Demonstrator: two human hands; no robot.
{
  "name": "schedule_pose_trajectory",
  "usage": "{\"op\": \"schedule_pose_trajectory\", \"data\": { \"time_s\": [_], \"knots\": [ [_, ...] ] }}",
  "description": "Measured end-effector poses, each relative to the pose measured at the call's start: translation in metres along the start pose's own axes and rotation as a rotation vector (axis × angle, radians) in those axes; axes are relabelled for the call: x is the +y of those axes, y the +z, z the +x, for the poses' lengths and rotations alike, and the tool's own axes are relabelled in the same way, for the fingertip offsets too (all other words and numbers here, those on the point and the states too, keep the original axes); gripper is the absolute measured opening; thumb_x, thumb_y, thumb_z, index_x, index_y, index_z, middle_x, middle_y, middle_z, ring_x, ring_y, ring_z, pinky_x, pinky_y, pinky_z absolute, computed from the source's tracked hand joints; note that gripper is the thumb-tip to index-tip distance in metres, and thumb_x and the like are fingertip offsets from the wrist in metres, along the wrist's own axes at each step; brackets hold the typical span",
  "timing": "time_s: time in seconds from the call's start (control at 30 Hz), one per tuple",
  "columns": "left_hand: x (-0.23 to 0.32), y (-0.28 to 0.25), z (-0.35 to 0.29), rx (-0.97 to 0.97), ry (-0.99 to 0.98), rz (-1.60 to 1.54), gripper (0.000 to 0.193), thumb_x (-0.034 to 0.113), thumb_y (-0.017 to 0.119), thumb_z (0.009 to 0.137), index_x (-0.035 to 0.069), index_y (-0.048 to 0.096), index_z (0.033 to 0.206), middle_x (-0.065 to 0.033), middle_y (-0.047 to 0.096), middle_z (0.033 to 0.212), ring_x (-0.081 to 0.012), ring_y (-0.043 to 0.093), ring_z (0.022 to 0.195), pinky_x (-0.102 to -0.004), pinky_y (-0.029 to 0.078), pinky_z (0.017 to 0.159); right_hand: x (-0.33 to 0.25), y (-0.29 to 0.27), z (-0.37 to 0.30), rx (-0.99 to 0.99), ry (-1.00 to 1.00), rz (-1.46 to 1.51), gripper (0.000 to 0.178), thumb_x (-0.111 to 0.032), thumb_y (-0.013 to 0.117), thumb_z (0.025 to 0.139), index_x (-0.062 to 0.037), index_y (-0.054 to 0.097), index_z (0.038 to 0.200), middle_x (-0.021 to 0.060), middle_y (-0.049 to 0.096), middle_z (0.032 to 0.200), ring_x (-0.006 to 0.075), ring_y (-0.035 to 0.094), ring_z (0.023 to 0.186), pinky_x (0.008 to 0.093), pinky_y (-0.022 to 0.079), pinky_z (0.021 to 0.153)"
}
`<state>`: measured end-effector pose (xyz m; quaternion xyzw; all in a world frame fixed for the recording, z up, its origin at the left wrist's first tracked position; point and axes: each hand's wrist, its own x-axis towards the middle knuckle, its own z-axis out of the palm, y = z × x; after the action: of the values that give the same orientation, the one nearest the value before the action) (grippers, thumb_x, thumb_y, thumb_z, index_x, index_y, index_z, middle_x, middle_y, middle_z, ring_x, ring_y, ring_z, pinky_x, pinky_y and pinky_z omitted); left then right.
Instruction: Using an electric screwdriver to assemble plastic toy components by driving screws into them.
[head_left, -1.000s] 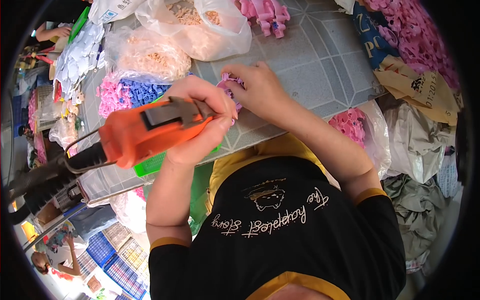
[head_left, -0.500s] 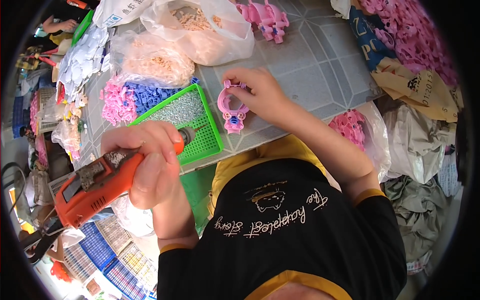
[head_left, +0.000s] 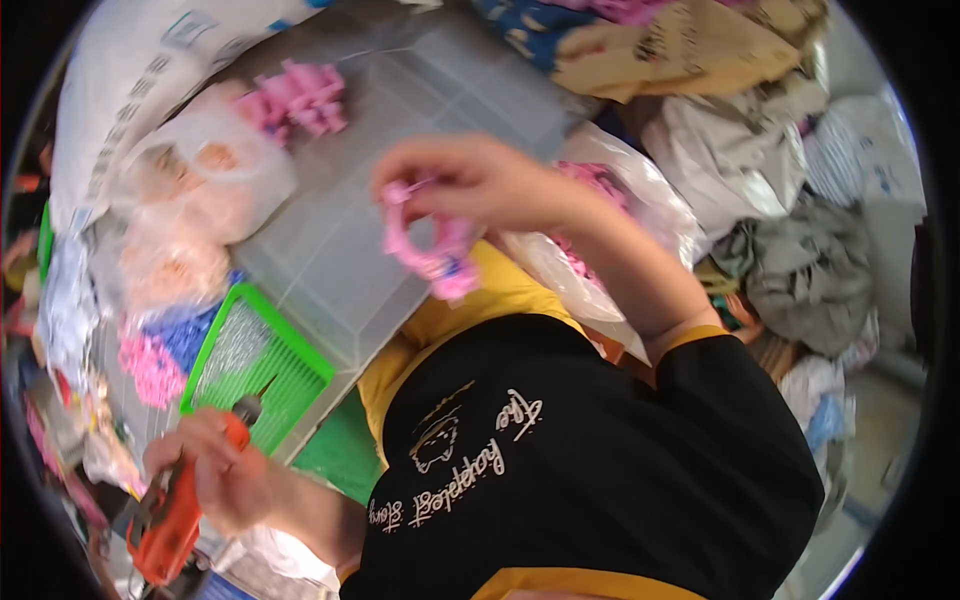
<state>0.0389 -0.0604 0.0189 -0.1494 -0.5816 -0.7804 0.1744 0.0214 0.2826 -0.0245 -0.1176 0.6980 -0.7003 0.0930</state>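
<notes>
My left hand is wrapped round an orange power drill, low at the left. Its dark chuck and thin bit point up over the near end of a green plastic basket, which holds small silvery metal pieces, likely screws. My right hand grips the upper end of a pink ring-shaped plastic toy part between thumb and fingers. A blue detail shows at the part's lower end. The part hangs in the air by the table's front edge, blurred by motion, over my yellow lower clothing.
Beside the basket lie piles of blue pieces and pink pieces. Clear bags of peach-coloured bits stand behind them. Pink assembled parts rest on the grey table. At the right are a bag of pink parts and crumpled sacks.
The view has swung to the right. My right hand has lifted the pink toy part off the table toward my body. The drill, still in my left hand, sits lower in the picture.
</notes>
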Motion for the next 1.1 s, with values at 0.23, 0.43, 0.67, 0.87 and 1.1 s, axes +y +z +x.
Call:
{"op": "schedule_pose_trajectory", "data": {
  "time_s": [0.23,0.43,0.67,0.87,1.1],
  "knots": [
    [-0.003,-0.011,0.009,-0.048,-0.022,-0.026,0.022,0.007,0.058,0.078,0.002,0.056,0.1,-0.0003,0.037,0.06,-0.0116,0.038,0.056,-0.0321,0.032,0.07,0.052,-0.139,-0.185,0.383,0.737,-0.312,0.022,0.002,0.056,0.087,-0.0028,0.06,0.108,0.0026,0.062,0.091,0.0129,0.065,0.08,0.0276,0.056,0.066],
    [-0.006,-0.004,0.004,-0.077,-0.062,0.006,0.014,0.006,0.057,0.078,0.004,0.05,0.09,-0.0003,0.036,0.06,-0.0113,0.038,0.055,-0.0327,0.032,0.069,0.248,-0.145,-0.295,0.629,0.995,-0.354,0.037,0.004,0.054,0.078,-0.0025,0.063,0.112,0.0137,0.069,0.091,0.0208,0.069,0.067,0.0344,0.057,0.059],
    [-0.006,-0.002,-0.001,-0.053,-0.049,0.012,0.016,0.006,0.058,0.077,0.004,0.051,0.091,-0.0007,0.038,0.063,-0.012,0.04,0.053,-0.0306,0.033,0.063,0.285,-0.116,-0.292,0.479,1.058,-0.827,0.041,-0.006,0.059,0.073,-0.004,0.064,0.114,0.0234,0.067,0.103,0.039,0.065,0.094,0.0442,0.053,0.08],
    [0.0,-0.003,-0.004,0.002,0.013,0.072,0.018,0.007,0.059,0.074,0.003,0.051,0.089,-0.0032,0.043,0.064,-0.0131,0.042,0.051,-0.0298,0.034,0.057,0.234,-0.092,-0.211,0.544,0.579,-1.117,0.046,-0.01,0.065,0.077,-0.0041,0.056,0.122,0.0229,0.063,0.105,0.0393,0.061,0.101,0.0475,0.05,0.081],
    [-0.001,0.002,-0.003,0.022,-0.047,0.028,0.027,0.008,0.064,0.07,0.0,0.049,0.091,-0.0073,0.048,0.058,-0.0174,0.048,0.048,-0.0354,0.044,0.055,0.255,-0.093,-0.189,0.333,0.769,-1.312,0.025,-0.013,0.05,0.084,0.0005,0.065,0.099,0.0236,0.067,0.086,0.0407,0.066,0.078,0.0491,0.052,0.071]
  ]
}}
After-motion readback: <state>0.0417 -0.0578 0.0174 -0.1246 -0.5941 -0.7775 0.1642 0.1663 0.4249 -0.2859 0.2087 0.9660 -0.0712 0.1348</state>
